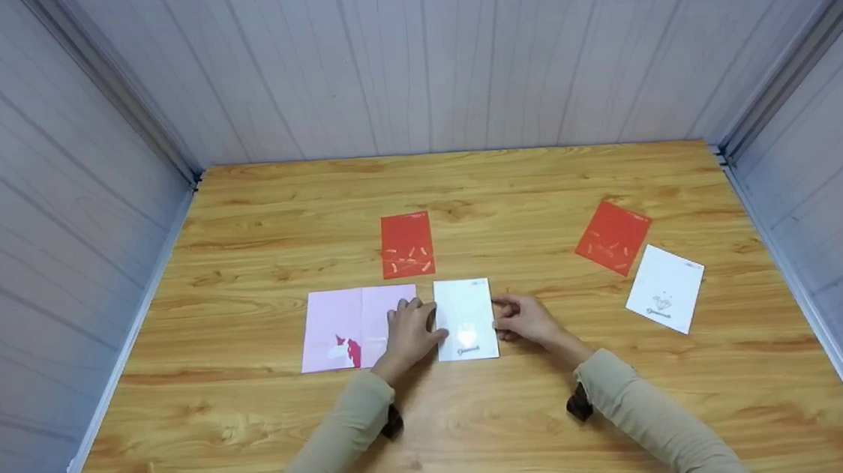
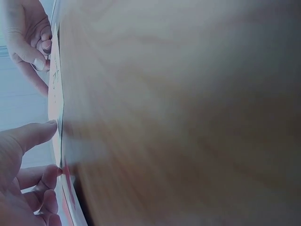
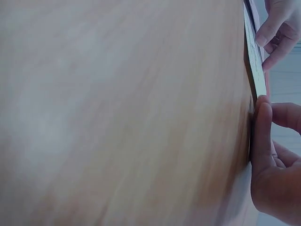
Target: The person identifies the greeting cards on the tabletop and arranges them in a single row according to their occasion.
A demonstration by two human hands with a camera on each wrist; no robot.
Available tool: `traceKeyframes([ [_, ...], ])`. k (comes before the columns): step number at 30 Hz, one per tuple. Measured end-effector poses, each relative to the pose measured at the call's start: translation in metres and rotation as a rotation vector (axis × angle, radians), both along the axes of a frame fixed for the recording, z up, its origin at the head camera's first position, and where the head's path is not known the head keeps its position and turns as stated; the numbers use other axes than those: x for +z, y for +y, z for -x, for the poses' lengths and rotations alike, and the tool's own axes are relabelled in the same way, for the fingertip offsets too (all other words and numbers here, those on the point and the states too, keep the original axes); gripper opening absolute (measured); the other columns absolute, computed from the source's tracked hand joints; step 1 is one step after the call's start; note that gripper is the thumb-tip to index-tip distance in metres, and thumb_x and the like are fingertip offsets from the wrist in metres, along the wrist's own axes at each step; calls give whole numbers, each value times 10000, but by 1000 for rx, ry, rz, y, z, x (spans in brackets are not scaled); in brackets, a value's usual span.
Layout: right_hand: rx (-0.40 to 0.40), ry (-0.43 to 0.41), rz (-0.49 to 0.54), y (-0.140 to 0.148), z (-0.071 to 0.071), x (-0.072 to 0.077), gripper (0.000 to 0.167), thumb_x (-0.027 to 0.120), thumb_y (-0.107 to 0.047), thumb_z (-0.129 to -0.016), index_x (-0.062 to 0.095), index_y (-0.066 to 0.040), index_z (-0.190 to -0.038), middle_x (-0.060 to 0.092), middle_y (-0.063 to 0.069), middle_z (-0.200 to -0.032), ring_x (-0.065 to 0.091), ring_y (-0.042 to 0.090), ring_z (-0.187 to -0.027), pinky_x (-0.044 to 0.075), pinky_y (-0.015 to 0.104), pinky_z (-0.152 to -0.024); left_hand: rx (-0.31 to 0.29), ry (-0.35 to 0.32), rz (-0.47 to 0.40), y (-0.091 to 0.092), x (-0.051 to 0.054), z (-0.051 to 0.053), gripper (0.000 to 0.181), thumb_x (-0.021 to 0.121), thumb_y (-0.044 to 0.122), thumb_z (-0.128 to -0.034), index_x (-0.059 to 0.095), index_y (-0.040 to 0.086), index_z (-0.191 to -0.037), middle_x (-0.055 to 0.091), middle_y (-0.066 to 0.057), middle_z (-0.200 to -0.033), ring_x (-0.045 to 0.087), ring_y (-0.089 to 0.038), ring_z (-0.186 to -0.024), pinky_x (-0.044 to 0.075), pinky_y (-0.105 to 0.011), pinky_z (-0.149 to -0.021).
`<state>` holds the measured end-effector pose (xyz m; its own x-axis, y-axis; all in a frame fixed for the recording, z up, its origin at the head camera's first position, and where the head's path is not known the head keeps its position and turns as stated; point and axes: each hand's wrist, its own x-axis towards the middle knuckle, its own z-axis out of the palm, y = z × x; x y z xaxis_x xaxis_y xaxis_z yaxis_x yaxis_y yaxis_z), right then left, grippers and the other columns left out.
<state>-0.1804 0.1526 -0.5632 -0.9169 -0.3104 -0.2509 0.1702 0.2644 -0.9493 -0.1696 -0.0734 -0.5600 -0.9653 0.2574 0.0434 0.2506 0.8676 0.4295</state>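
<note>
In the head view a white card (image 1: 464,316) with a printed design lies flat and upright before the person. The left hand (image 1: 410,329) touches its left edge with thumb and a finger, the other fingers over the right part of an opened pink card (image 1: 334,322). At the white card's right edge rest the thumb and fingertips of the right hand (image 1: 527,320). Seen from the left wrist, the left hand (image 2: 28,174) has its thumb on the card's edge. The right wrist view shows the right hand (image 3: 277,155) with its thumb against the near edge.
Above the two cards lies a red card (image 1: 407,245). To the right, another red card (image 1: 613,238) is tilted beside a tilted white card (image 1: 666,289). All lie on the wooden table (image 1: 301,238), which has panelled walls at its back and sides.
</note>
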Motion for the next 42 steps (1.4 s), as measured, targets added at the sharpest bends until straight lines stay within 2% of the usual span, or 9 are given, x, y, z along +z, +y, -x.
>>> traceKeyframes([
  [8,-4,-11,30,2,0,-3,475,573,65,-789,423,92,-1238,532,129,-793,594,197,-609,496,303,-554,15,-32,-17,1,1,1,476,716,308,-707,617,51,-1095,528,-52,-862,407,-223,-796,286,-360,-666],
  [12,-53,-10,83,5,-1,-6,454,581,67,-794,435,101,-1223,544,165,-834,593,219,-630,493,305,-571,15,-30,-48,3,3,2,468,711,299,-721,611,48,-1103,513,-44,-853,400,-217,-796,288,-358,-674],
  [15,-113,8,145,9,-2,-3,425,583,76,-794,453,117,-1196,553,196,-858,590,281,-662,495,341,-593,11,-9,-91,5,5,3,469,706,293,-735,602,41,-1116,513,-47,-869,399,-212,-806,291,-356,-679],
  [19,-159,58,193,15,-6,7,375,570,89,-799,468,144,-1155,548,239,-859,580,355,-692,492,398,-606,0,47,-172,8,5,5,446,697,270,-746,604,28,-1108,523,-40,-848,410,-202,-798,295,-353,-677],
  [24,-196,105,171,31,-6,7,346,579,52,-810,501,114,-1142,557,224,-861,585,352,-709,493,386,-597,-27,101,-247,14,3,6,399,689,253,-755,617,29,-1077,550,-35,-837,428,-197,-822,301,-350,-681],
  [31,-273,134,129,57,-5,0,335,591,6,-818,516,103,-1130,567,177,-850,601,242,-669,495,329,-571,-67,68,-326,26,4,8,371,679,234,-767,615,40,-1077,565,-56,-914,433,-205,-878,305,-362,-731],
  [38,-313,146,127,81,-6,5,323,579,-2,-830,515,108,-1127,566,147,-821,594,185,-656,492,309,-569,-95,81,-352,36,5,10,348,660,243,-781,616,62,-1074,562,-34,-921,442,-197,-899,328,-348,-762],
  [42,-340,131,99,96,-7,7,347,592,-43,-832,514,91,-1143,562,107,-831,596,179,-676,494,305,-591,-95,58,-382,41,8,11,344,658,236,-782,618,52,-1069,565,-28,-922,442,-190,-905,337,-340,-762],
])
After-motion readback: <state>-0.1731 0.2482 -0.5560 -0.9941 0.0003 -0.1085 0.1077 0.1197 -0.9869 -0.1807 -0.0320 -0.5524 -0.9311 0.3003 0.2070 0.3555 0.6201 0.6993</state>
